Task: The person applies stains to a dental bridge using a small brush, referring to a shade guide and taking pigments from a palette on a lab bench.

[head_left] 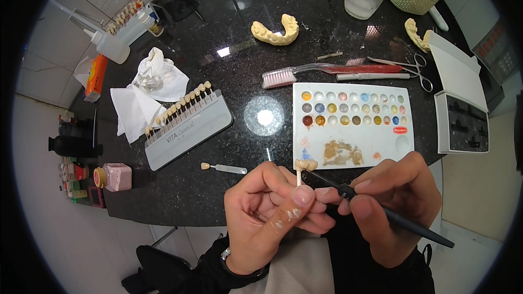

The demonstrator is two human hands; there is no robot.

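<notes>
Holds a pale stick (298,178) topped with a tooth-coloured dental piece (306,165) in the left hand (269,209) and points a slim black tool (419,228) at it with the right hand (396,201), near a white paint palette (384,142) on a dark speckled table (180,201)

This seems to be a dental workshop. On the dark worktop (245,76) lies a white paint palette (384,139); tooth samples (186,100) are at its left, teeth models (277,39) beyond its far corners, and false teeth (307,165) by its near edge.
</notes>
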